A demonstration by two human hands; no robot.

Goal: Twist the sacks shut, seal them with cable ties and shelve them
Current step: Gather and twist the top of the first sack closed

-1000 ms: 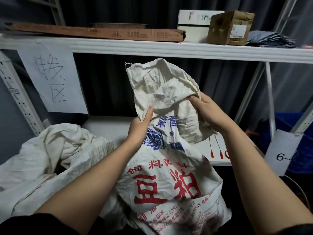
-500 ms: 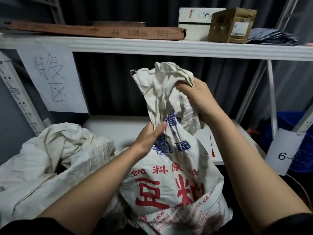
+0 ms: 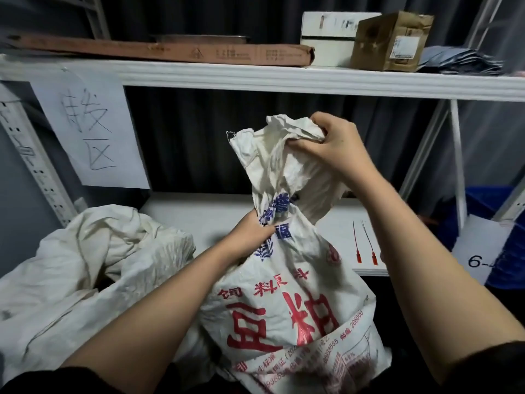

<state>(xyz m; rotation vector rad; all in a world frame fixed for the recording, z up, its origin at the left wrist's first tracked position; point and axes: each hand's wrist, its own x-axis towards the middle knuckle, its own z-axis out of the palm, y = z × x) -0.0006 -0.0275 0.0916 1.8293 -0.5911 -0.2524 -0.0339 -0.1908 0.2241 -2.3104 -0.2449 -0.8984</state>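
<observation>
Sack (image 3: 287, 302) printed with red and blue characters stands upright in front of the lower shelf (image 3: 204, 214), its neck gathered and narrowed. Head view: the left hand (image 3: 250, 237) has its fingers closed around the neck just below the twist, while the right hand (image 3: 331, 146) clenches the crumpled top of the sack above it. Two red cable ties (image 3: 366, 243) lie side by side on the shelf, just right of the sack and partly behind the right forearm. A second, plain white sack (image 3: 93, 265) slumps open to the left. Overhead, the upper shelf (image 3: 284, 79) carries a long flat carton (image 3: 170, 51) and a brown box (image 3: 389, 42). A handwritten paper sign (image 3: 91, 132) hangs at left.
</observation>
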